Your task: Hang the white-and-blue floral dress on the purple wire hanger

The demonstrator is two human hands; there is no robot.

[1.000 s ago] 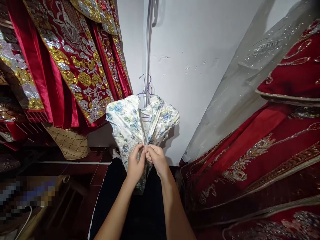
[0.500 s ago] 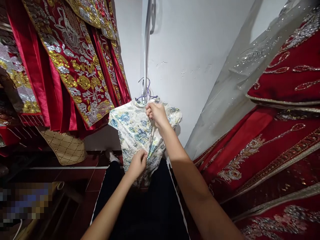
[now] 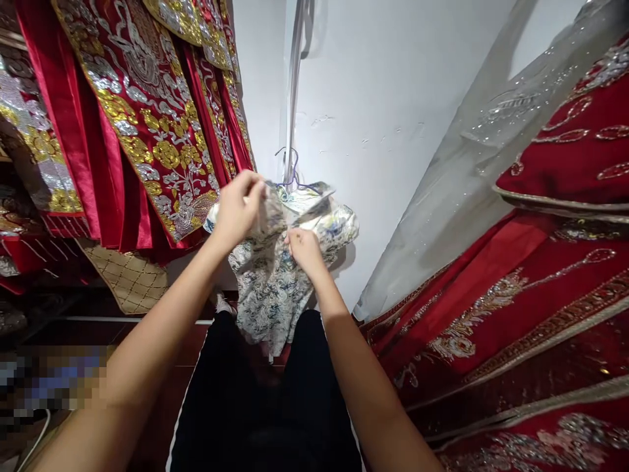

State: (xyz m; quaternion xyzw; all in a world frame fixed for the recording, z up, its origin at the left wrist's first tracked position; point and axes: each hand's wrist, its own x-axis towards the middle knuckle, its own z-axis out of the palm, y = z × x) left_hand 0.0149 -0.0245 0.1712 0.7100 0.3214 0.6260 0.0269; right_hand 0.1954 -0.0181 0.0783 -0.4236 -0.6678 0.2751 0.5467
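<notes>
A white floral shirt [image 3: 268, 288] with blue and greenish print hangs on a thin dark hanger [image 3: 296, 172] in front of me. My left hand [image 3: 240, 208] is raised at the shirt's upper left, beside the collar, with thumb and fingers pinching the cloth. Lower down at the middle of the front, my right hand [image 3: 303, 249] is closed on the fabric. Between the hands the neck area spreads apart, and its paler inside shows below the hanger. The exact edges pinched are partly covered by my fingers.
Red robes with gold and silver embroidery [image 3: 167, 154] hang at left. Red beaded garments [image 3: 555, 262] and a sheer sparkling white fabric [image 3: 457, 177] fill the right side. A pale pole [image 3: 292, 85] runs up the white wall [image 3: 373, 72]. My dark-trousered legs [image 3: 265, 406] are below.
My left hand has moved from the lower front up to the shirt's left collar area. The right hand has dropped slightly from the collar to mid-chest. The shirt's top has been pulled apart.
</notes>
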